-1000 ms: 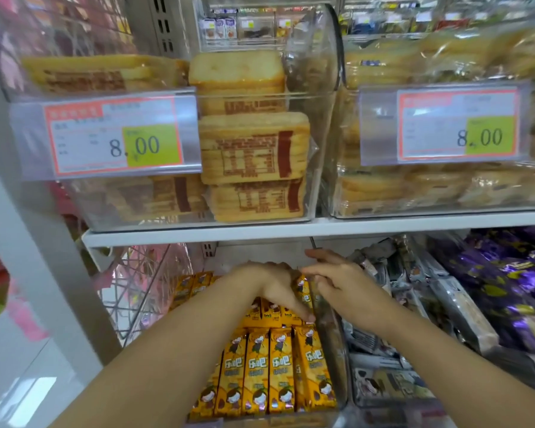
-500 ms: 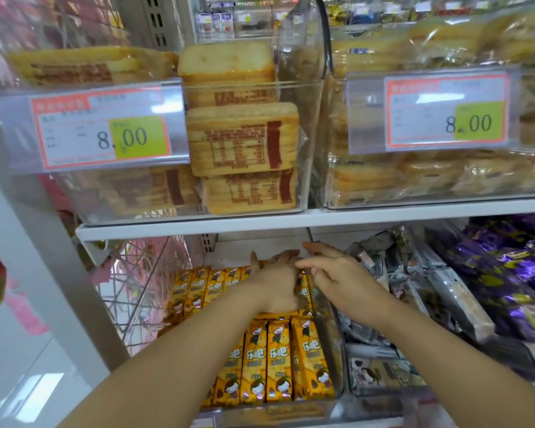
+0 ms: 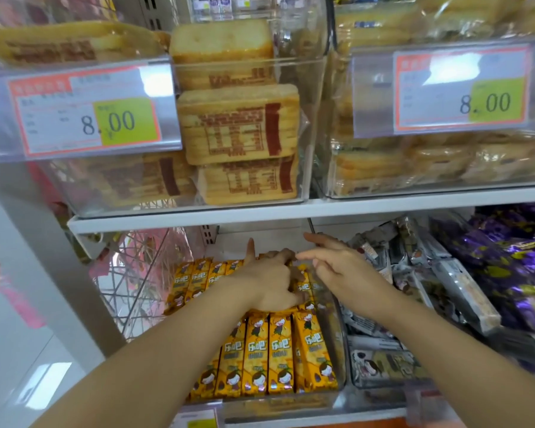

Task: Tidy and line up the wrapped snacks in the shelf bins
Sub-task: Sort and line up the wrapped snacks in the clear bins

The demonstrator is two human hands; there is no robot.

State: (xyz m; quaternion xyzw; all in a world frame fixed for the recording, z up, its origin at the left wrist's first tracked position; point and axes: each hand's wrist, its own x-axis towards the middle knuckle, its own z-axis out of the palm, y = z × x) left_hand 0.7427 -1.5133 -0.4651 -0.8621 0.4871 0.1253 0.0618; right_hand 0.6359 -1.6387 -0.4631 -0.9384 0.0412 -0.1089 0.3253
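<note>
Two bare hands work the lower shelf of a shop display, deep in a clear bin [image 3: 337,347] of yellow snack packets [image 3: 278,356]. The left hand [image 3: 269,279] lies on the packets towards the far end of the bin. Its fingers curl down over their far ends, gripping the bunch, and one finger sticks up. The right hand [image 3: 340,270] hovers just beside it, over the bin's right wall, fingers spread and loose, holding nothing.

Nearest the aisle, the packets lie face up in a straight rank, touching side by side. The far row [image 3: 195,274], left of the gripping hand, lines up too, though what lies under the palm is hidden. In the next bin to the right, grey-wrapped snacks [image 3: 380,261] lie in a jumble, with purple-wrapped sweets [image 3: 507,267] beyond them. On the shelf above, packs of sliced bread [image 3: 238,125] fill clear bins beside a price tag [image 3: 87,112] reading 8.00.

The step in hand appears to be squaring off the right end of the far row in the yellow bin. The next move likely calls for pressing that bunch flat and into line with its neighbours. The free right hand could steady the end packet against the wall. The grey bin looks like the larger job left.
</note>
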